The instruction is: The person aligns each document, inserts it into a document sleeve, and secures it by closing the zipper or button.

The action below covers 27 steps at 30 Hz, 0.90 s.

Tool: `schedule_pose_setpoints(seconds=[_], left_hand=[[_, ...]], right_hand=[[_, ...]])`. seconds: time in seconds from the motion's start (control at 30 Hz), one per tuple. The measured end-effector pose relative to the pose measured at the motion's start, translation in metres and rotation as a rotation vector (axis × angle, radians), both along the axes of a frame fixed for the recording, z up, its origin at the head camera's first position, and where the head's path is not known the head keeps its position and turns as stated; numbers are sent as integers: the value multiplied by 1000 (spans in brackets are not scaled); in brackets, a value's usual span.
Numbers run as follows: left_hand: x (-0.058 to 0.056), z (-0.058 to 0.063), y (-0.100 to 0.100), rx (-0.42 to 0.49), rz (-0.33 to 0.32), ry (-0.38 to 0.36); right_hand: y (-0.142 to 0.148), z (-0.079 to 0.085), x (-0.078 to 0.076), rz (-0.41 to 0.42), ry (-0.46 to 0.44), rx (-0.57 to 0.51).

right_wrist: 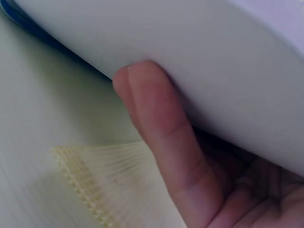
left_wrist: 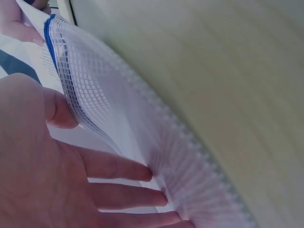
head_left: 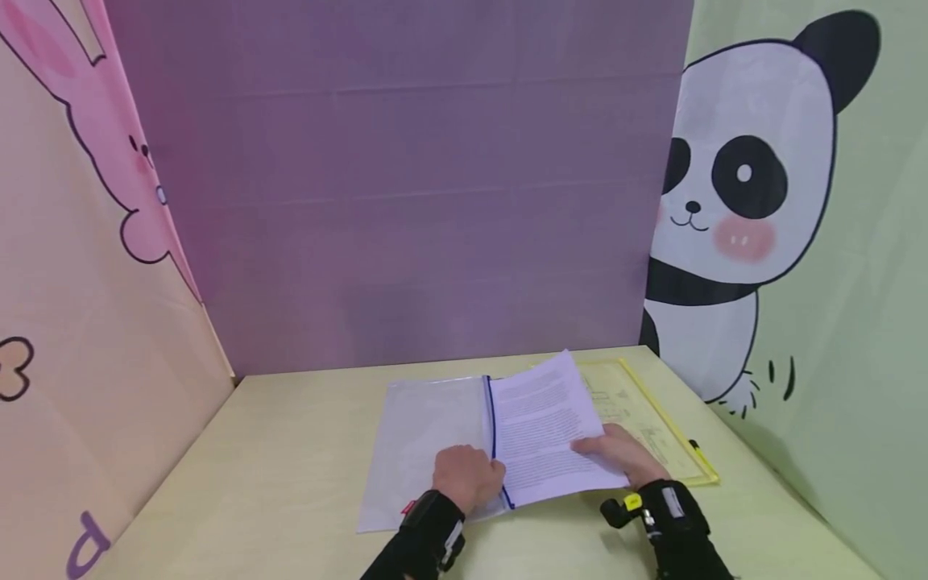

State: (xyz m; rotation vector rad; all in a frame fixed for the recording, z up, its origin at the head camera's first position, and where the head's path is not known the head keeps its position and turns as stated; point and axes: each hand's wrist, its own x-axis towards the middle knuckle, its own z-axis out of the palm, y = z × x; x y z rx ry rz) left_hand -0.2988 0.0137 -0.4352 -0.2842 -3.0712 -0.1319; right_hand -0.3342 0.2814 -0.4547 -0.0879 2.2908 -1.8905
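Observation:
A clear mesh zip pouch [head_left: 428,427] with a blue zip edge [head_left: 494,419] lies on the table. My left hand [head_left: 467,477] holds it at the zip side. The left wrist view shows the thumb at the pouch's edge and the fingers [left_wrist: 118,166] against the mesh [left_wrist: 95,80]. My right hand [head_left: 625,455] grips the right edge of printed paper [head_left: 544,427], thumb on top and fingers [right_wrist: 159,104] underneath. The paper's left edge meets the blue zip; whether any of it sits inside the pouch I cannot tell. Its right side is raised off the table.
A yellow-edged mesh zip pouch [head_left: 652,419] with papers inside lies at the right, partly beneath the raised paper. The pale wooden table [head_left: 290,451] is bounded by a purple panel [head_left: 399,201] behind and by printed cloth walls at both sides.

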Motion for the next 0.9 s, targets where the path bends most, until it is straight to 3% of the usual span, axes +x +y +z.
schedule_pose_setpoints(seconds=[0.27, 0.57, 0.8, 0.9], left_hand=[[2, 1, 0, 12, 12, -30], [-2, -1, 1, -16, 10, -27], [-4, -1, 0, -13, 7, -46], [-5, -1, 1, -11, 12, -50]], right_hand=[[-10, -9, -4, 27, -17, -14], [-17, -12, -7, 1, -52, -15], [3, -8, -9, 106, -121, -180], [12, -7, -11, 88, -153, -204]])
